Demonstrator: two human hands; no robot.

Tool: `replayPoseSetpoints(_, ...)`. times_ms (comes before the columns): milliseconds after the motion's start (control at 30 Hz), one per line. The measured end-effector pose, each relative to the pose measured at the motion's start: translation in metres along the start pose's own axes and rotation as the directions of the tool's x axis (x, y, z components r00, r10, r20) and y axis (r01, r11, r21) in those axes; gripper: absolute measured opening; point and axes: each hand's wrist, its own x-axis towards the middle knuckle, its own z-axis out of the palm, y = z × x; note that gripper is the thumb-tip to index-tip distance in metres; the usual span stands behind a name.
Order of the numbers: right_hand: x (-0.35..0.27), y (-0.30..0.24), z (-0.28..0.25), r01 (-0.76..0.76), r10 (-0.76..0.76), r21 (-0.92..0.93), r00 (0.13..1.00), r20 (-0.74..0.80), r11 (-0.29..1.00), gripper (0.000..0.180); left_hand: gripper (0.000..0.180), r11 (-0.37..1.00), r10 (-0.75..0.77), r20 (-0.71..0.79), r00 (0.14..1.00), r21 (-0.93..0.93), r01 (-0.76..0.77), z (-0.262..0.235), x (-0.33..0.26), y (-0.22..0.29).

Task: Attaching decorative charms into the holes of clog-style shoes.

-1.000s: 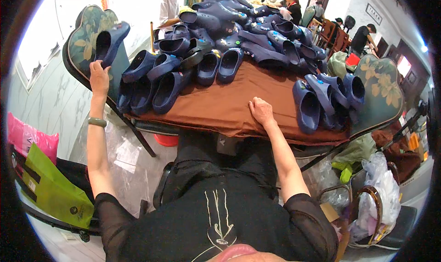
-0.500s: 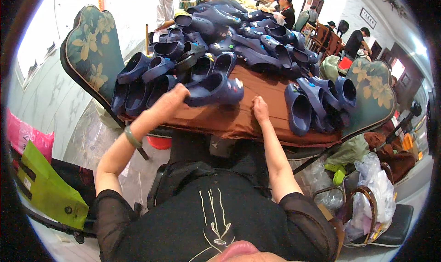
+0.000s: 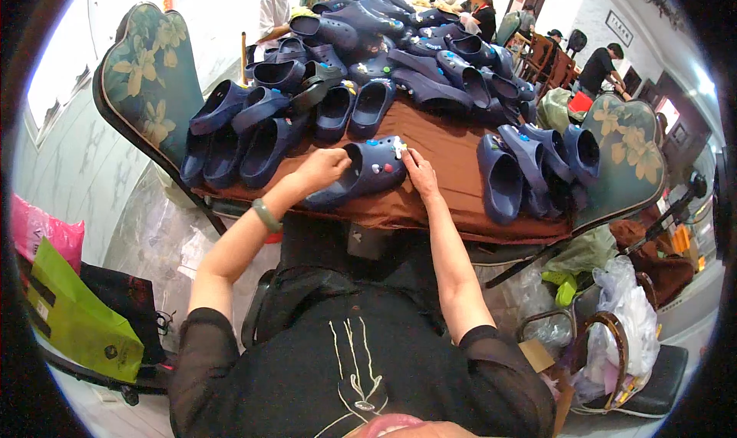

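A navy blue clog [image 3: 367,171] with small coloured charms on its top lies on the brown tablecloth [image 3: 453,177] right in front of me. My left hand [image 3: 322,165] grips its heel end. My right hand [image 3: 418,169] rests at its toe, fingertips on a white charm. Many more navy clogs [image 3: 384,54] are heaped across the far part of the table, with a row [image 3: 238,135] at the left edge and three [image 3: 530,165] at the right.
Floral cushioned chairs stand at the left [image 3: 142,81] and right [image 3: 626,146] of the table. A green bag [image 3: 73,319] and pink bag [image 3: 34,227] sit on the floor at left, plastic bags [image 3: 622,315] at right. People [image 3: 480,8] work at the far end.
My left hand went from the left chair back to the table carrying a navy clog, then set it down in front of me. My right hand moved onto its toe.
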Motion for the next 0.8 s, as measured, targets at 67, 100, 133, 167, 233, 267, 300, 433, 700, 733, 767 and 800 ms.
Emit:
replayPoseSetpoints(67,0.002,0.009,0.004,0.070,-0.069,0.008,0.996,-0.052,0.998,0.056,0.025,0.990,0.137,-0.046,0.990,-0.014,-0.138,0.032,0.019,-0.013)
replayPoseSetpoints(100,0.006,0.021,0.005,0.040,-0.037,0.134,0.999,-0.029,0.990,0.056,0.025,0.990,0.142,-0.045,0.989,-0.018,-0.143,0.043,0.027,-0.015)
replayPoseSetpoints(133,0.009,0.026,0.005,0.010,-0.010,0.259,1.000,-0.001,0.966,0.056,0.029,0.945,0.122,0.111,0.986,-0.318,-0.081,0.051,0.032,-0.017)
replayPoseSetpoints(167,0.013,0.031,0.005,0.014,-0.004,0.302,0.999,-0.036,0.953,0.054,0.033,0.818,0.144,0.262,0.954,-0.575,0.034,0.058,0.036,-0.019)
replayPoseSetpoints(233,0.013,0.025,0.019,0.050,-0.001,0.467,0.995,-0.103,0.883,0.055,0.033,0.890,0.091,0.272,0.958,-0.454,0.044,0.074,0.033,-0.030)
replayPoseSetpoints(267,0.012,0.021,0.023,0.096,0.016,0.614,0.985,-0.173,0.784,0.055,0.032,0.945,0.041,0.277,0.960,-0.324,0.053,0.079,0.030,-0.034)
replayPoseSetpoints(300,0.007,0.033,0.013,0.080,0.048,0.611,0.981,-0.190,0.788,0.055,0.029,0.914,0.026,0.324,0.946,-0.392,0.109,0.078,0.031,-0.010)
replayPoseSetpoints(433,0.007,0.028,0.001,0.060,-0.049,0.549,0.998,-0.034,0.834,0.057,0.027,0.890,0.000,0.458,0.889,-0.405,0.209,0.054,0.031,-0.003)
replayPoseSetpoints(700,0.016,0.042,0.014,0.187,-0.096,0.561,0.977,-0.188,0.806,0.058,0.035,0.837,0.138,0.264,0.955,-0.547,0.030,0.040,0.027,0.014)
replayPoseSetpoints(733,0.012,0.035,0.012,0.145,-0.109,0.504,0.989,-0.099,0.851,0.058,0.036,0.840,0.132,0.256,0.958,-0.541,0.029,0.039,0.026,0.013)
replayPoseSetpoints(767,0.008,0.028,0.011,0.107,-0.115,0.440,0.993,-0.009,0.892,0.058,0.036,0.844,0.126,0.248,0.961,-0.536,0.028,0.037,0.025,0.011)
replayPoseSetpoints(800,0.006,0.028,0.009,0.110,-0.117,0.436,0.993,-0.012,0.893,0.058,0.037,0.847,0.127,0.242,0.962,-0.531,0.022,0.037,0.025,0.013)
